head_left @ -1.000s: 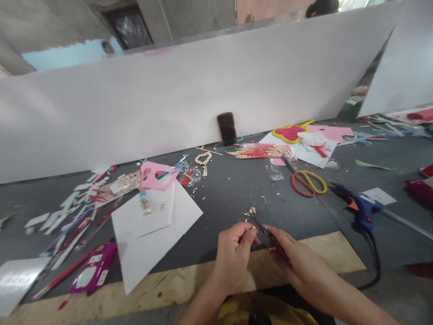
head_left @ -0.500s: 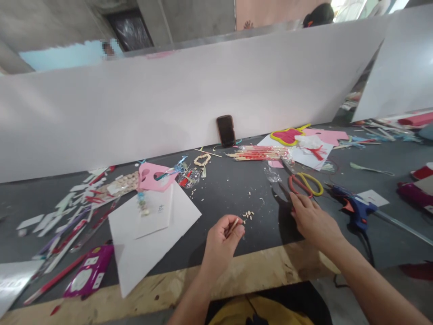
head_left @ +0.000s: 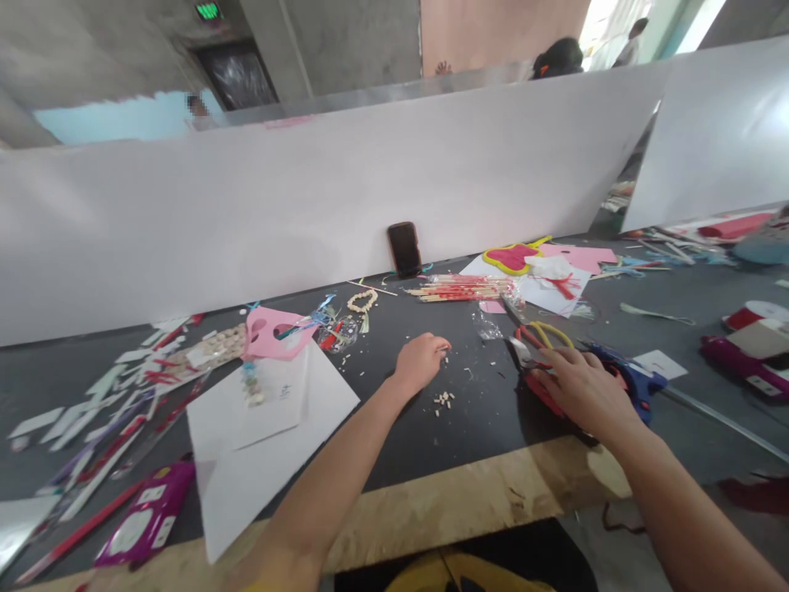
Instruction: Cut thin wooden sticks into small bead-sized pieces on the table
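My left hand reaches forward low over the dark table. Its fingers are curled together at the tips, and whatever they hold is hidden; a small pale bit lies right by the fingertips. Just nearer to me is a little heap of short cut stick pieces. My right hand rests over the handles of red-handled scissors, whose blades point forward and left. Right beyond it lies a second pair of scissors with red and yellow handles. A blue glue gun is partly hidden behind the right hand.
A bundle of red-tipped sticks lies before a leaning phone and a white partition. White paper, a pink cutout and a purple packet are left. A red ribbon spool stands right.
My left hand has moved forward from beside the cut pieces, and the thin stick seen in it before no longer shows. My right hand has shifted toward the glue gun, with the scissors now lower.
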A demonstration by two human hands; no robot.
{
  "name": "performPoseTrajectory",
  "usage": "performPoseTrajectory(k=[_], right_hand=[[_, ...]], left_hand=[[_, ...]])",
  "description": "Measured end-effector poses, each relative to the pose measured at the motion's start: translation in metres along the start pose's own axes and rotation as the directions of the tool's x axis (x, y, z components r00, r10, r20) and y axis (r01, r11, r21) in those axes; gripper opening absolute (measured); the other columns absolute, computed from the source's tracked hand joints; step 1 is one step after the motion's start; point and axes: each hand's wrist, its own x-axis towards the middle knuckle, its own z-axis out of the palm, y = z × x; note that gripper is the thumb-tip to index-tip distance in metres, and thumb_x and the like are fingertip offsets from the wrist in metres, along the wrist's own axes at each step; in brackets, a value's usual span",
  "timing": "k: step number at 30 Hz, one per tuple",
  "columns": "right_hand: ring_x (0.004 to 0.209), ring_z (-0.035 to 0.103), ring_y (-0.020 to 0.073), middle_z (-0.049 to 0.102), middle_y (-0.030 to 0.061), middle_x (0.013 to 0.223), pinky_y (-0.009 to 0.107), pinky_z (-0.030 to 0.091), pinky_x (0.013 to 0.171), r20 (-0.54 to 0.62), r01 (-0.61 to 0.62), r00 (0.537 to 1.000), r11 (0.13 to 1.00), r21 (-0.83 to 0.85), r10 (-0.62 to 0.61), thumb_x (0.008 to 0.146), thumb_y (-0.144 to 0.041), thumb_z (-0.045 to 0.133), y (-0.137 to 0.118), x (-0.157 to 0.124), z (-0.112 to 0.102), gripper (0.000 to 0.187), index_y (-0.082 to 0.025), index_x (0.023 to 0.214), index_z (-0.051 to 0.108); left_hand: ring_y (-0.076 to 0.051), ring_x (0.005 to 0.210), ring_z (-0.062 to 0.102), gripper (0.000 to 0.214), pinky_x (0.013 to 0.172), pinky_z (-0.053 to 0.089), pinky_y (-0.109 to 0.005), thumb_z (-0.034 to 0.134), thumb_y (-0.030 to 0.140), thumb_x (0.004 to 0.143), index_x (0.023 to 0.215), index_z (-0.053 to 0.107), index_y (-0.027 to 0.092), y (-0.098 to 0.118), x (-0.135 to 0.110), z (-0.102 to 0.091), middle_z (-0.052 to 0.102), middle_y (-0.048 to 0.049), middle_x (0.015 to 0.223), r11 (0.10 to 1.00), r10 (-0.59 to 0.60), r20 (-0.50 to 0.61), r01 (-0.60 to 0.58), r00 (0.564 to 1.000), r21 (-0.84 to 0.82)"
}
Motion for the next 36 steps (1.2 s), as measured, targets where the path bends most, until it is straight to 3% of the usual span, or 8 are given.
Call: performPoseTrajectory(k=[7, 11, 15, 21, 24, 27, 31, 36], right_hand=[[0.109, 0.054, 0.0278, 0.061, 0.0132, 0.115, 0.044, 0.043, 0.095, -0.079, 0.156, 0.987, 0.955, 0.254, -0.141, 0.087, -0.036, 0.045, -0.016, -0.017, -0.004, 0.035, -0.017, 0.110, 0.063], [0.108, 0.056, 0.0268, 0.063, 0.0130, 0.113, 0.046, 0.044, 0.094, -0.121, 0.178, 0.983, 0.892, 0.415, -0.140, 0.087, -0.032, 0.044, -0.034, -0.021, -0.003, 0.031, -0.019, 0.108, 0.063], [0.088, 0.065, 0.0189, 0.068, 0.0084, 0.100, 0.033, 0.053, 0.076, -0.118, 0.159, 0.987, 0.790, 0.593, -0.111, 0.090, -0.031, 0.041, -0.061, -0.019, -0.006, 0.028, -0.020, 0.108, 0.060], [0.072, 0.065, 0.0141, 0.070, 0.0016, 0.084, 0.024, 0.052, 0.064, -0.090, 0.164, 0.985, 0.622, 0.766, -0.149, 0.086, -0.037, 0.052, -0.111, -0.013, -0.016, 0.022, -0.021, 0.096, 0.062], [0.069, 0.063, 0.0137, 0.070, 0.0008, 0.079, 0.024, 0.049, 0.064, -0.086, 0.157, 0.986, 0.603, 0.782, -0.146, 0.085, -0.035, 0.053, -0.127, -0.015, -0.018, 0.018, -0.021, 0.089, 0.063], [0.065, 0.062, 0.0135, 0.068, 0.0007, 0.075, 0.024, 0.047, 0.063, -0.088, 0.150, 0.988, 0.618, 0.772, -0.130, 0.088, -0.033, 0.049, -0.133, -0.019, -0.018, 0.020, -0.021, 0.087, 0.065], [0.060, 0.060, 0.0127, 0.067, -0.0002, 0.070, 0.023, 0.046, 0.058, -0.082, 0.154, 0.987, 0.648, 0.746, -0.140, 0.090, -0.033, 0.045, -0.134, -0.021, -0.017, 0.023, -0.021, 0.089, 0.065], [0.067, 0.062, 0.0144, 0.069, 0.0023, 0.079, 0.025, 0.047, 0.063, -0.103, 0.167, 0.986, 0.707, 0.688, -0.132, 0.089, -0.031, 0.044, -0.133, -0.022, -0.012, 0.022, -0.021, 0.088, 0.063]], left_hand=[[-0.021, 0.087, 0.062, 0.016, 0.077, 0.042, -0.027, 0.057, 0.013, 0.080, 0.077, 0.070, 0.021, -0.006, 0.014, 0.007, 0.065, -0.0051, 0.092, 0.999, 0.043, 0.122, -0.045, 0.992, 0.018], [-0.020, 0.079, 0.059, 0.013, 0.073, 0.041, -0.028, 0.056, 0.016, 0.080, 0.072, 0.066, 0.018, -0.002, 0.001, 0.002, 0.062, -0.0046, 0.083, 0.993, 0.015, 0.042, -0.010, 0.999, -0.117], [-0.014, 0.065, 0.052, 0.016, 0.061, 0.041, -0.023, 0.050, 0.028, 0.086, 0.082, 0.062, 0.018, 0.016, -0.033, -0.002, 0.057, 0.0007, 0.070, 0.932, -0.038, -0.053, 0.016, 0.998, -0.361], [-0.007, 0.045, 0.036, 0.028, 0.043, 0.030, -0.017, 0.047, 0.043, 0.087, 0.084, 0.054, 0.016, 0.039, -0.089, 0.008, 0.042, 0.0063, 0.058, 0.705, -0.201, -0.122, 0.057, 0.972, -0.707], [-0.006, 0.047, 0.035, 0.026, 0.044, 0.030, -0.017, 0.061, 0.041, 0.080, 0.080, 0.055, 0.016, 0.041, -0.102, 0.014, 0.041, 0.0072, 0.057, 0.466, -0.339, -0.161, 0.017, 0.927, -0.885], [-0.006, 0.048, 0.035, 0.021, 0.044, 0.030, -0.016, 0.066, 0.035, 0.077, 0.080, 0.057, 0.016, 0.040, -0.109, 0.017, 0.043, 0.0071, 0.058, 0.360, -0.389, -0.167, -0.017, 0.906, -0.933], [-0.005, 0.047, 0.035, 0.016, 0.045, 0.030, -0.017, 0.064, 0.031, 0.079, 0.084, 0.060, 0.016, 0.037, -0.113, 0.021, 0.046, 0.0063, 0.061, 0.343, -0.384, -0.152, -0.012, 0.911, -0.939], [-0.008, 0.057, 0.044, 0.016, 0.053, 0.038, -0.018, 0.064, 0.029, 0.078, 0.088, 0.066, 0.016, 0.039, -0.115, 0.018, 0.058, 0.0019, 0.070, 0.475, -0.338, -0.181, 0.001, 0.923, -0.880]])
